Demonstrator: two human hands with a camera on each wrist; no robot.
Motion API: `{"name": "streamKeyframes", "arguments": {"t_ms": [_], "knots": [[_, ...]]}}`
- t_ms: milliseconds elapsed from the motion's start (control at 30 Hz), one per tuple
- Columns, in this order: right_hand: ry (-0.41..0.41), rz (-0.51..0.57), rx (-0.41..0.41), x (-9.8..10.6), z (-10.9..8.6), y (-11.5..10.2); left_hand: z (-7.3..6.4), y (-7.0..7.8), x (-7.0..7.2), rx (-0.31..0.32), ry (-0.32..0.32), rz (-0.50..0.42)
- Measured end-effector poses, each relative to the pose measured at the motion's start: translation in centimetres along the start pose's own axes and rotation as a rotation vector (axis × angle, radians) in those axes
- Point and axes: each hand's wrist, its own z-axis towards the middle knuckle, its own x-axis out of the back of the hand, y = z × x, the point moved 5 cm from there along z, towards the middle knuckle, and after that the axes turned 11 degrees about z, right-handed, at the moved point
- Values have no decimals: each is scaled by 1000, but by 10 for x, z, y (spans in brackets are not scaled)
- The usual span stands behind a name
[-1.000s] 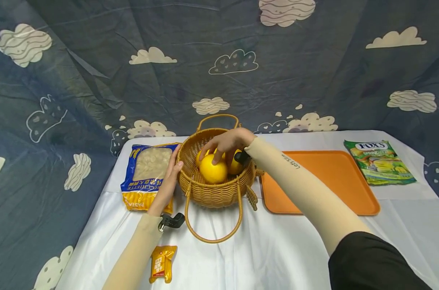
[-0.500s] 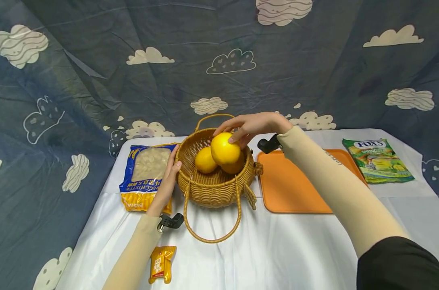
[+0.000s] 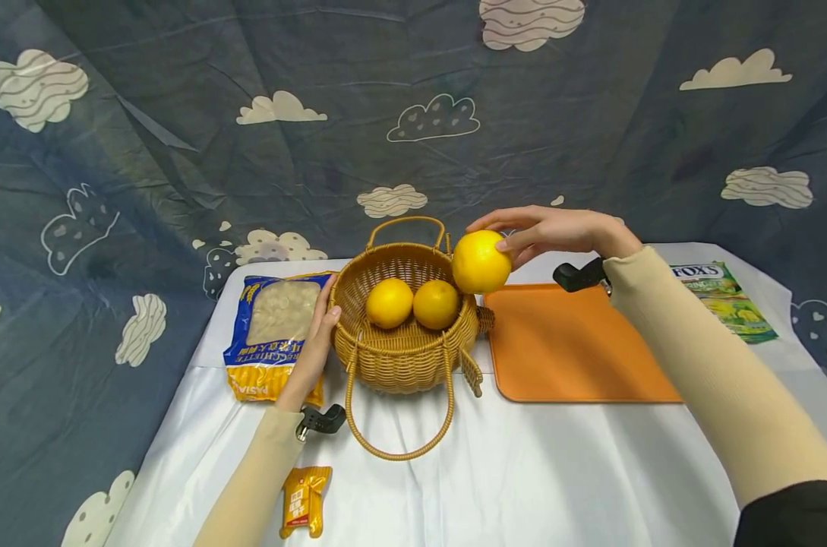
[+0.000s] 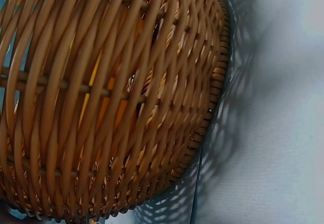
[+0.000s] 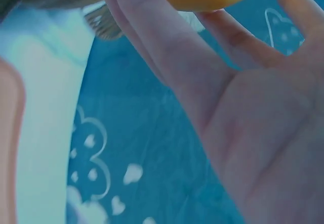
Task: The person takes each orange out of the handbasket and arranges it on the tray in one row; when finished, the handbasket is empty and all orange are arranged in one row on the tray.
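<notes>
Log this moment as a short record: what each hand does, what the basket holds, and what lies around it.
Left hand: rests against the left side of the round tan wicker basket
Right hand: holds a round yellow fruit near the basket's right rim
Inside basket: two more round yellow fruits, side by side
Left of basket: blue-and-orange plastic pasta bag
Right of basket: rectangular orange tray; beyond it, a green plastic Fox's bag, partly hidden
Nearer the person: small shiny orange packet

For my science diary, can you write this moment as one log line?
right hand: holds yellow fruit; left hand: touches wicker basket; inside basket: two more fruits; orange tray: right of basket
</notes>
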Motion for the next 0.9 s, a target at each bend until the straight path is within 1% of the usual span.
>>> {"name": "streamKeyframes", "arguments": {"t_ms": [200, 433, 567, 700, 900], "knots": [[61, -4, -25, 15, -20, 32, 1, 0, 0, -3, -2, -6], [138, 19, -63, 25, -36, 78, 1, 0, 0, -3, -5, -13], [161, 23, -104, 27, -42, 102, 1, 0, 1, -4, -4, -7], [166, 33, -150, 28, -45, 123, 0, 1, 1, -4, -5, -1], [187, 17, -212, 29, -46, 142, 1, 3, 3, -21, 0, 18]]}}
